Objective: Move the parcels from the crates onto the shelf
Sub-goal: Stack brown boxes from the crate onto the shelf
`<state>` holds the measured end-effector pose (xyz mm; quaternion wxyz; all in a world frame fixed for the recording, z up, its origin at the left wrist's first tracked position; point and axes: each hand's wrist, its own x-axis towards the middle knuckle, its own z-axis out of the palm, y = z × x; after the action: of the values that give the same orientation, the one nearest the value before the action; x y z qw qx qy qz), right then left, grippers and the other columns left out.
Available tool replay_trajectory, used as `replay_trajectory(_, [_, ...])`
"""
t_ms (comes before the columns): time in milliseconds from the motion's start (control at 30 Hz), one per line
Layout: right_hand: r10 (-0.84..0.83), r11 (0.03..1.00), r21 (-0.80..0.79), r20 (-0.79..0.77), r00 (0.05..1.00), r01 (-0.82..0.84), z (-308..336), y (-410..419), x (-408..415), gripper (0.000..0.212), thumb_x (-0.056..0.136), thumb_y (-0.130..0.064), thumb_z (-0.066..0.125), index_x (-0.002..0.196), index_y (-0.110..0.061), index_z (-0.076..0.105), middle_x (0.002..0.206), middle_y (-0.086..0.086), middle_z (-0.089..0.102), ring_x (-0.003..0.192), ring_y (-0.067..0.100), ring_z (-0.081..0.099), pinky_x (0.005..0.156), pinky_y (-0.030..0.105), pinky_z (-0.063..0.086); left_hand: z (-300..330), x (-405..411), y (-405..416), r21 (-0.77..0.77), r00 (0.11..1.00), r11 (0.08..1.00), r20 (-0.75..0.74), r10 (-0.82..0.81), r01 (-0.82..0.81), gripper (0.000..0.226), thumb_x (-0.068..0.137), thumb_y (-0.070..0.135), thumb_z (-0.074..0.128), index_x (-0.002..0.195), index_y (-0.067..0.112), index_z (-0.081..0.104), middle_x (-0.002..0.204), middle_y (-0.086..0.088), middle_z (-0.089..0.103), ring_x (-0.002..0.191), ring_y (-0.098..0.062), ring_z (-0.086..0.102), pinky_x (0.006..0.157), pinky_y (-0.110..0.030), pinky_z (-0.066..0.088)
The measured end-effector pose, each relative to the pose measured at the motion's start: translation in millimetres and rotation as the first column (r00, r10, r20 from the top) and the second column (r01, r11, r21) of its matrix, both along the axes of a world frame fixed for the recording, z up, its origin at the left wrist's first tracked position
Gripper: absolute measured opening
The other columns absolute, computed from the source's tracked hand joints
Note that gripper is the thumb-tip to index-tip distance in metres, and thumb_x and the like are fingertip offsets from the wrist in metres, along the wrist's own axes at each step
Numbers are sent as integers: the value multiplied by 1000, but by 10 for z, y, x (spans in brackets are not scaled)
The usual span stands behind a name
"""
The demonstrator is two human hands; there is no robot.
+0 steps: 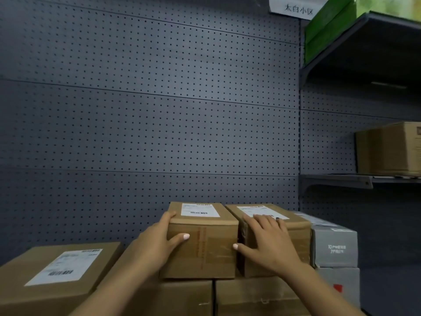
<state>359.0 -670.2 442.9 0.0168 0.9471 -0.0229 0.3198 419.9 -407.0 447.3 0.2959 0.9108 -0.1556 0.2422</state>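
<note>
A brown cardboard parcel (201, 240) with a white shipping label on its top was found standing on a lower row of cartons (255, 297), in front of a grey perforated back panel (148, 110). The left hand (157, 242) was seen clasped round the parcel's left front corner, with the fingers wrapped over the left side and the thumb laid across the front face. The right hand (264, 240) was observed at the parcel's right edge, with the thumb pressed against the lower right of the front face. Its fingers were spread flat over the top of a second brown parcel (273, 226), which stood just beside the first and touched it along part of its side. It could not be told whether anything was gripped by the right hand; the fingers appeared straight.

A wider flat carton (57, 272) with a label was noted to the left, lower than the held parcel. To the right of the second parcel, a grey printed box (333, 245) was recorded, stacked on a white box (341, 286) bearing a red mark. On the adjoining shelf (337, 179) to the right, a brown carton (389, 149) was seen. A green box (330, 26) was noted on the upper shelf, with a white paper sign (296, 8) beside it.
</note>
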Motion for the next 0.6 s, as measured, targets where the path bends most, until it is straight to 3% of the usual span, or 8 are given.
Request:
replay_trajectory(100, [12, 1000, -26, 9, 1000, -12, -15, -28, 13, 85, 78, -77, 41, 148, -36, 16, 152, -6, 29, 141, 18, 21, 117, 43, 8, -33, -6, -79, -7, 1000, 1000, 3, -3, 3, 65, 86, 60, 53, 141, 40, 25, 128, 8, 57, 108, -14, 57, 66, -24, 40])
replay_trajectory(400, [10, 999, -38, -39, 999, -11, 25, -45, 51, 91, 77, -66, 58, 148, -36, 11, 152, -3, 25, 142, 19, 17, 117, 44, 5, -53, -23, -99, -21, 999, 999, 1, -47, 47, 68, 84, 60, 56, 141, 39, 27, 128, 7, 57, 107, -12, 57, 74, -23, 46])
replay_trajectory(600, [-1, 999, -35, -60, 998, -2, 36, -28, 64, 91, 78, -63, 59, 149, -36, 9, 155, -3, 21, 143, 20, 14, 117, 46, 1, -49, -35, -83, -2, 998, 998, -1, -56, 56, 65, 84, 60, 56, 139, 40, 27, 126, 8, 57, 103, -11, 57, 72, -23, 45])
